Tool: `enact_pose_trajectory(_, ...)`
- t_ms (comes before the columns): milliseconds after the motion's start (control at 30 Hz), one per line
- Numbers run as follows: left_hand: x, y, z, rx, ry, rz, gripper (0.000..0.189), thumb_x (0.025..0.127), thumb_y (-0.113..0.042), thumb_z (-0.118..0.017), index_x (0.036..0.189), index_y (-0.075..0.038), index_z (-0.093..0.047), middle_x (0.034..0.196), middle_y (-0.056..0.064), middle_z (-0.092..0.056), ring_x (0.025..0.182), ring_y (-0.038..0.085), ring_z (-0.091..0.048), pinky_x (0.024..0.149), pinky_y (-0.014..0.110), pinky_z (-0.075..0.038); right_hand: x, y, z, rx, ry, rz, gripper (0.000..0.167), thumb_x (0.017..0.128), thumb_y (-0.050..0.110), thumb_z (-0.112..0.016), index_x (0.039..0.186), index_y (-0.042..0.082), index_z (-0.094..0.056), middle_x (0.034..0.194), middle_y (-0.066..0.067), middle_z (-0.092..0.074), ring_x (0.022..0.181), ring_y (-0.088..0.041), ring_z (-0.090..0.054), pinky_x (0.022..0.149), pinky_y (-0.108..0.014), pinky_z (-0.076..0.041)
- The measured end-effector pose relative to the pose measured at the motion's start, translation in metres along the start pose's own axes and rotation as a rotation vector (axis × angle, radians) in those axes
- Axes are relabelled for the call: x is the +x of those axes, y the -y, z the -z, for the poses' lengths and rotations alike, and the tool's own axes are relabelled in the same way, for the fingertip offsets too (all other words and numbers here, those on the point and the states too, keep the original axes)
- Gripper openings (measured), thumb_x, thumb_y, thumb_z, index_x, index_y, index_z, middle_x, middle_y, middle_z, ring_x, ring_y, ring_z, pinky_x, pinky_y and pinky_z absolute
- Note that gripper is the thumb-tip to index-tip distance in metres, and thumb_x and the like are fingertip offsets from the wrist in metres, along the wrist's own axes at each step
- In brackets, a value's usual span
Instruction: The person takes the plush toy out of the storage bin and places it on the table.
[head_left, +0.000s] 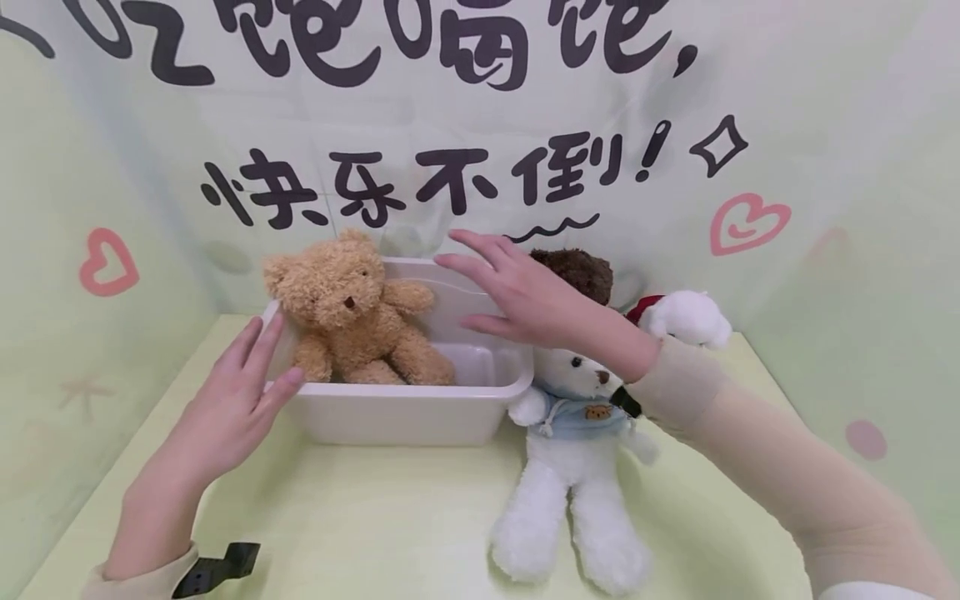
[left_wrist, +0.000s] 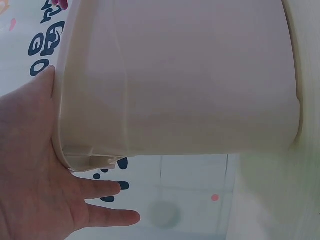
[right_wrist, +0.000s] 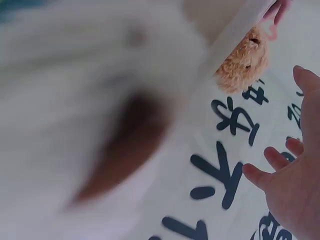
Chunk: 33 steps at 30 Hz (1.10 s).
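Observation:
A light brown teddy bear sits in the left part of a white plastic bin. My left hand rests at the bin's left front corner with its fingers spread; the left wrist view shows the thumb along the rim. Over the bin's right end hovers my right hand, fingers spread and holding nothing. Below my right forearm, a white plush bear in a light blue hoodie leans against the bin's right side. In the right wrist view, a blurred white plush fills the left part.
Behind my right hand shows the top of a dark brown plush. A white plush with a red part lies at the right back. The pale green table ends at a printed backdrop with dark lettering.

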<state>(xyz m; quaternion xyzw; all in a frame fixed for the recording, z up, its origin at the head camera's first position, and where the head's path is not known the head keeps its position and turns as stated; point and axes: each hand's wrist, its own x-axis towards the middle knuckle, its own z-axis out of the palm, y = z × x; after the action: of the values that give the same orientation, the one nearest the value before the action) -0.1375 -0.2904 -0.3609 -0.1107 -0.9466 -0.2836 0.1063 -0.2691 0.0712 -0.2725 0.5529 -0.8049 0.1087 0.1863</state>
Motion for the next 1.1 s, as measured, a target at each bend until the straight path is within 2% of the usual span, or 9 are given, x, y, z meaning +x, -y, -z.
enact_pose_trajectory(100, -0.001, 0.001, -0.001, 0.005, 0.002, -0.001, 0.071, 0.111, -0.034, -0.046, 0.166, -0.014, -0.005, 0.166, 0.032, -0.002, 0.144, 0.064, -0.013, 0.105, 0.082, -0.017, 0.02, 0.005, -0.009, -0.013, 0.071, -0.001, 0.073, 0.097, 0.038, -0.072, 0.156, 0.01, -0.038, 0.165, -0.019, -0.026, 0.143, -0.037, -0.037, 0.109, -0.047, -0.045)
enact_pose_trajectory(267, -0.001, 0.0, -0.003, 0.0, 0.002, 0.008, 0.072, 0.111, -0.035, -0.045, 0.166, -0.013, -0.004, 0.166, 0.031, -0.001, 0.145, 0.062, -0.012, 0.107, 0.081, -0.016, 0.049, 0.005, -0.022, -0.038, 0.208, -0.05, 0.078, 0.098, 0.043, -0.069, 0.161, 0.016, -0.032, 0.168, -0.015, -0.019, 0.147, -0.035, -0.033, 0.099, -0.042, -0.053)
enact_pose_trajectory(500, 0.0, 0.0, -0.002, 0.027, 0.007, 0.011, 0.072, 0.111, -0.037, -0.045, 0.166, -0.011, -0.007, 0.166, 0.032, -0.002, 0.144, 0.063, -0.013, 0.104, 0.082, -0.019, 0.087, 0.0, -0.038, -0.034, 0.278, -0.067, 0.081, 0.095, 0.038, -0.074, 0.161, 0.016, -0.033, 0.167, -0.013, -0.026, 0.149, -0.031, -0.03, 0.115, -0.041, -0.039)
enact_pose_trajectory(633, 0.0, 0.0, -0.001, 0.032, 0.015, 0.024, 0.072, 0.111, -0.038, -0.044, 0.166, -0.009, -0.008, 0.166, 0.031, 0.0, 0.145, 0.063, -0.012, 0.103, 0.083, -0.02, 0.11, 0.007, -0.044, -0.111, 0.352, -0.06, 0.089, 0.092, 0.043, -0.076, 0.163, 0.021, -0.027, 0.169, -0.012, -0.02, 0.15, -0.031, -0.028, 0.119, -0.04, -0.033)
enact_pose_trajectory(733, -0.001, 0.0, 0.0, 0.036, 0.019, 0.03, 0.071, 0.111, -0.039, -0.044, 0.165, -0.008, -0.01, 0.167, 0.031, 0.001, 0.145, 0.063, -0.012, 0.101, 0.084, -0.021, 0.125, 0.015, -0.046, -0.164, 0.376, -0.051, 0.094, 0.09, 0.045, -0.078, 0.164, 0.023, -0.024, 0.169, -0.011, -0.018, 0.15, -0.031, -0.029, 0.12, -0.041, -0.031)
enact_pose_trajectory(933, -0.001, -0.002, 0.002, 0.047, 0.02, 0.039, 0.069, 0.111, -0.039, -0.043, 0.165, -0.007, -0.014, 0.167, 0.03, 0.001, 0.146, 0.062, -0.012, 0.099, 0.084, -0.023, 0.148, 0.033, -0.055, -0.224, 0.412, -0.035, 0.093, 0.091, 0.048, -0.076, 0.164, 0.03, -0.021, 0.17, -0.006, -0.016, 0.152, -0.028, -0.026, 0.114, -0.041, -0.041)
enact_pose_trajectory(1100, 0.0, -0.004, 0.002, 0.049, 0.032, 0.043, 0.068, 0.111, -0.04, -0.042, 0.163, -0.003, -0.02, 0.167, 0.03, 0.0, 0.146, 0.061, -0.013, 0.1, 0.084, -0.024, 0.151, 0.034, -0.07, -0.3, 0.39, 0.017, 0.092, 0.091, 0.047, -0.076, 0.164, 0.028, -0.022, 0.169, -0.009, -0.019, 0.15, -0.031, -0.028, 0.119, -0.043, -0.032)
